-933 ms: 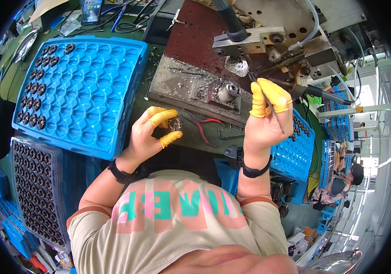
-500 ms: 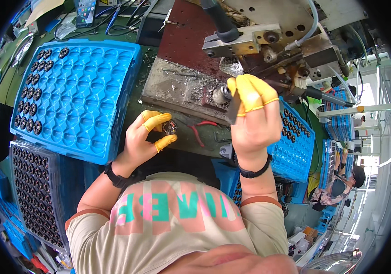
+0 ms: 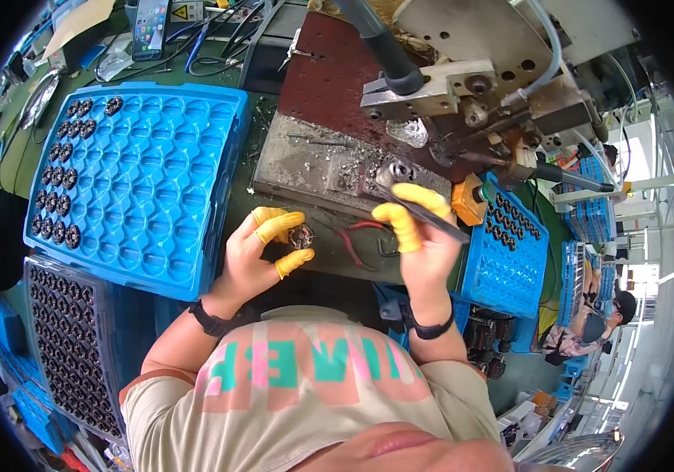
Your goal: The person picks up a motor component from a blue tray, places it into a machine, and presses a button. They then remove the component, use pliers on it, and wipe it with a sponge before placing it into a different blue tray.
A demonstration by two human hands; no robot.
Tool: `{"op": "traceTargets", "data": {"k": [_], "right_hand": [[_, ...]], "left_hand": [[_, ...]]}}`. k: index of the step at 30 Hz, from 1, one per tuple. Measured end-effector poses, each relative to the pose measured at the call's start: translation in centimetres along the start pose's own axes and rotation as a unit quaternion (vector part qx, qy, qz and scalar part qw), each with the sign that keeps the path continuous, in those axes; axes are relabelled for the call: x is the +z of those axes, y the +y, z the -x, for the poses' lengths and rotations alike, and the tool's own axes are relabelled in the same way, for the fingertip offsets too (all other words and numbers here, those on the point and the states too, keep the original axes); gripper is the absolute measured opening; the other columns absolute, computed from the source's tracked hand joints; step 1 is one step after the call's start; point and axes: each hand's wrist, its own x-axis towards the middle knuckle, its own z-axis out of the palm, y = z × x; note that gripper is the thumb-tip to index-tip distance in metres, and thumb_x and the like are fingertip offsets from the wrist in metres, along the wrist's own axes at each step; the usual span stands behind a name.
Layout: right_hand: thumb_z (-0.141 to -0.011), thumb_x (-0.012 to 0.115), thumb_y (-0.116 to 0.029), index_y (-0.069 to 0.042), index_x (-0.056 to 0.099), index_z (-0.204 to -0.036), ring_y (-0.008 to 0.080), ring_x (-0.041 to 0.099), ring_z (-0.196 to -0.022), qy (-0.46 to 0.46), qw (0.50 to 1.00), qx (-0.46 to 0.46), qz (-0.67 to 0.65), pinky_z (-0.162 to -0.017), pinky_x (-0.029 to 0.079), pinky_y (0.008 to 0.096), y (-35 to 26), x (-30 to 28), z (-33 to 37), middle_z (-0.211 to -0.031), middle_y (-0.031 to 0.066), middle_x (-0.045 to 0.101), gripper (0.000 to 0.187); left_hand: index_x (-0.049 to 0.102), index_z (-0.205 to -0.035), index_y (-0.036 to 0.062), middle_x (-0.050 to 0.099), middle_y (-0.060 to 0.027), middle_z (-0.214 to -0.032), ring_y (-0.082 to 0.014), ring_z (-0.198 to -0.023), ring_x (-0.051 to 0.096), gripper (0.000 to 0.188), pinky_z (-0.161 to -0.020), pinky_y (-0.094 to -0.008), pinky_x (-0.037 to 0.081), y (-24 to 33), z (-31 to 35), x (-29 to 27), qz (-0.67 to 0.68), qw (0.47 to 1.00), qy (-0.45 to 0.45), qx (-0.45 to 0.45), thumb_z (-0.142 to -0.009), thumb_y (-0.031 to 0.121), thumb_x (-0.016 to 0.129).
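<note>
My left hand (image 3: 254, 252), with yellow finger covers, pinches a small round wound coil part (image 3: 300, 237) between thumb and fingers. Dark flat tweezers (image 3: 441, 225) are gripped in my right hand (image 3: 429, 263), whose fingertips are also covered in yellow. The tweezers' tip points toward a small cylindrical metal fixture (image 3: 394, 174) on a grey metal block (image 3: 282, 169) strewn with shavings. I cannot make out anything between the tweezers' tips. Red-handled pliers (image 3: 349, 240) lie between my two hands.
A blue tray (image 3: 235, 102) at the left holds several coil parts. Another blue tray (image 3: 502, 287) stands at the right, beside an orange box (image 3: 468, 203). A machine arm (image 3: 423, 88) overhangs the block. Below the left tray is a filled clear tray (image 3: 77, 346).
My right hand has drawn back from the fixture and turned, uncovering the fixture's top and the orange box. My left hand still holds the coil part. The whole view has shifted slightly.
</note>
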Motion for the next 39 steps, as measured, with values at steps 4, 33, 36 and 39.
{"op": "traceTargets", "data": {"k": [4,33,36,39], "right_hand": [[-0.090,0.068,-0.010,0.004,0.053,-0.122,0.0259,0.067,-0.098,0.011,0.980,0.072,-0.182,-0.090,0.054,0.0377,-0.3,-2.0,0.9,-0.110,0.0191,0.066,0.038],[-0.097,0.058,-0.005,-0.001,0.058,-0.114,0.0103,0.058,-0.080,0.128,0.979,-0.128,0.093,-0.071,0.046,0.0222,5.3,-3.2,-3.4,-0.100,0.0097,0.066,0.018],[-0.097,0.057,-0.005,-0.002,0.057,-0.115,0.0069,0.050,-0.073,0.126,0.981,-0.121,0.084,-0.068,0.043,0.0204,5.1,-3.0,-3.9,-0.099,0.0093,0.067,0.018],[-0.098,0.057,-0.007,-0.002,0.058,-0.113,0.0069,0.050,-0.073,0.124,0.983,-0.115,0.072,-0.067,0.042,0.0208,5.3,-2.8,-4.4,-0.098,0.0082,0.066,0.016]], "left_hand": [[0.066,-0.111,0.0036,0.063,-0.0081,-0.093,-0.0185,-0.073,0.057,0.049,-0.068,-0.0289,0.049,-0.4,-0.1,-0.2,0.009,1.000,-0.004,-0.002,-0.067,0.014,0.086],[0.066,-0.111,0.0022,0.061,-0.0089,-0.096,-0.0183,-0.076,0.057,0.049,-0.069,-0.0282,0.049,-0.8,0.4,-0.2,0.056,0.998,0.022,0.011,-0.068,0.012,0.086],[0.066,-0.111,0.0021,0.061,-0.0090,-0.096,-0.0183,-0.076,0.057,0.049,-0.069,-0.0282,0.049,-0.9,0.4,-0.1,0.058,0.998,0.021,0.011,-0.068,0.012,0.086],[0.065,-0.111,0.0019,0.061,-0.0087,-0.096,-0.0182,-0.075,0.057,0.049,-0.069,-0.0282,0.049,-0.8,0.2,-0.2,0.056,0.998,0.023,0.017,-0.068,0.012,0.086]]}}
